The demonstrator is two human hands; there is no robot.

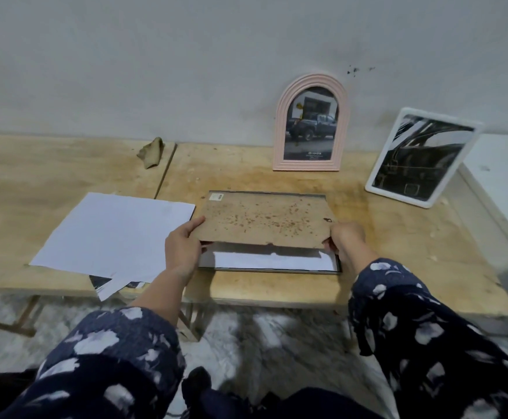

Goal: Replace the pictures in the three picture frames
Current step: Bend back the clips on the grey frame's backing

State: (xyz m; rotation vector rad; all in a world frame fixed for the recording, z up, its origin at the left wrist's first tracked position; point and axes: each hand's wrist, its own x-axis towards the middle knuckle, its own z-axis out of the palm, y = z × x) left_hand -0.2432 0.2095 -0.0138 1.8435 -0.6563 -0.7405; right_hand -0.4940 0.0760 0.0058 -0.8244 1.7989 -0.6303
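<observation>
A dark thin picture frame point(276, 270) lies face down on the wooden table, with a white sheet point(270, 260) showing inside it. Its stained brown backing board point(264, 217) is lifted at the near edge. My left hand point(183, 249) grips the board's left near corner, thumb on top. At the right near corner my right hand point(344, 237) grips the board. A pink arched frame point(311, 124) with a truck photo stands against the wall. A white rectangular frame point(421, 157) with a dark photo leans at the right.
White paper sheets point(113, 234) lie left of the frame, with printed pictures point(101, 282) poking out beneath at the table's front edge. A crumpled brown scrap point(151, 152) sits near the wall. A white box point(506, 189) stands at the far right.
</observation>
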